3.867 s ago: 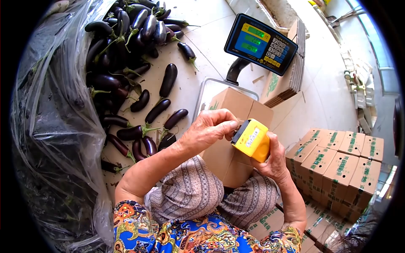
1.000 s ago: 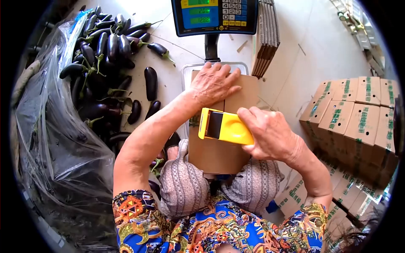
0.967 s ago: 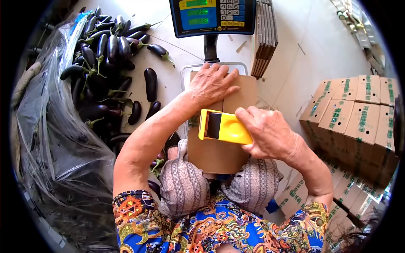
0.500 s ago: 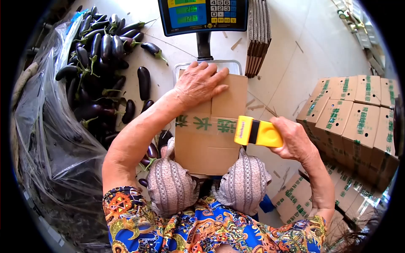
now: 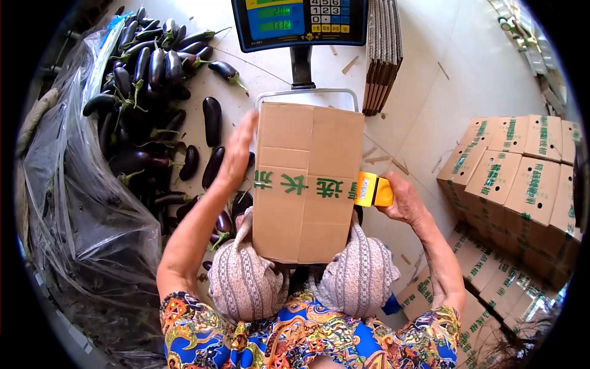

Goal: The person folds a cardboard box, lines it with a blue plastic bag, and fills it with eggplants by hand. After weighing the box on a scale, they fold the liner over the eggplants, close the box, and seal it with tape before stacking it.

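A closed cardboard box (image 5: 307, 215) with green printing lies on the scale's metal-framed platform (image 5: 326, 91), in front of my knees. Clear tape runs across its printed middle. My left hand (image 5: 238, 150) is upright beside the box's left side, fingers straight and extended, holding nothing. My right hand (image 5: 402, 198) is wrapped round a yellow tape dispenser (image 5: 382, 192), whose front end meets the box's right edge. The scale's display (image 5: 275, 21) stands beyond the platform.
Many eggplants (image 5: 157, 74) lie on the left beside clear plastic sheeting (image 5: 74, 184). Flattened cardboard (image 5: 382, 55) stands behind the box to the right. Printed cartons (image 5: 531, 178) are stacked at the far right.
My left hand has left the box top and moved down to its left side. My right hand and the dispenser have shifted slightly, now against the box's right edge. The display reading changed.
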The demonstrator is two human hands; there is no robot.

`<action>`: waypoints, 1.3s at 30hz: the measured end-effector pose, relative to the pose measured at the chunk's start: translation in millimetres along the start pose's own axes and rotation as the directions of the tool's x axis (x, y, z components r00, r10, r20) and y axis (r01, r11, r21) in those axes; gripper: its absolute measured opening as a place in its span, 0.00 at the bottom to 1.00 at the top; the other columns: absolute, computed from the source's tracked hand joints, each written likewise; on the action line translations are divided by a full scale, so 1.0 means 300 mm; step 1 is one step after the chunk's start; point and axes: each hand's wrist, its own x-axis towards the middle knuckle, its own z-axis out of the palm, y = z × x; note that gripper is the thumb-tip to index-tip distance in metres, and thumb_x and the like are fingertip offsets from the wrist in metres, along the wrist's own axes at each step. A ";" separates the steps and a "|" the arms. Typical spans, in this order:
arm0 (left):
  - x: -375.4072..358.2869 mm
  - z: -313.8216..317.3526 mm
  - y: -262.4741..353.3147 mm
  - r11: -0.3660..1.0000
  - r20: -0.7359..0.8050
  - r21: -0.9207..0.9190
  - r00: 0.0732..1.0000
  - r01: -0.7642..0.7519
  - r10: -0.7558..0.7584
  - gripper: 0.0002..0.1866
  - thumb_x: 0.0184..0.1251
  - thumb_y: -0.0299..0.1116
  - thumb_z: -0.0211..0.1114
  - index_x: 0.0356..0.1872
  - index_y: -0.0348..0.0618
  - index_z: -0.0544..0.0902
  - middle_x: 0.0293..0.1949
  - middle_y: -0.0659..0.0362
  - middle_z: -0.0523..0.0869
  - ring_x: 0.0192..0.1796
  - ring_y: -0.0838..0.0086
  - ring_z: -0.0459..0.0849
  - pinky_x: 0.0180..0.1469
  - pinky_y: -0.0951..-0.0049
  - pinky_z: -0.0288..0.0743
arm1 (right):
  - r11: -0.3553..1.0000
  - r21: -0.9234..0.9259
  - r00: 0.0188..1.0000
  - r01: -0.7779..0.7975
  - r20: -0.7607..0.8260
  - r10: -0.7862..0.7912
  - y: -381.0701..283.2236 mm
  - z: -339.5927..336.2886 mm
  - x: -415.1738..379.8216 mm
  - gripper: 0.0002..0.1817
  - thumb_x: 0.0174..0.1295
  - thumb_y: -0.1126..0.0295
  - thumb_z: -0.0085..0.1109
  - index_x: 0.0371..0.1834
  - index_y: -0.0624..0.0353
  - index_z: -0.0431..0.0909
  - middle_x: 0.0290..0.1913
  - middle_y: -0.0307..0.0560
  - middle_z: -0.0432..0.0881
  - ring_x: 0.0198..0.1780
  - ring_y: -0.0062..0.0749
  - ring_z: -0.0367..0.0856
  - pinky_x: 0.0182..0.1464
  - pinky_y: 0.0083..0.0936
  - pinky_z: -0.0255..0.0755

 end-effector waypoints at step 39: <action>-0.055 -0.149 0.102 0.871 -0.018 0.446 0.975 0.208 -0.223 0.43 0.73 0.64 0.47 0.77 0.40 0.59 0.63 0.33 0.75 0.69 0.43 0.72 0.70 0.59 0.63 | 0.938 -0.345 0.969 -0.027 0.220 0.109 -0.636 -0.103 0.320 0.29 0.51 0.59 0.72 0.48 0.65 0.68 0.37 0.62 0.82 0.38 0.56 0.86 0.40 0.44 0.81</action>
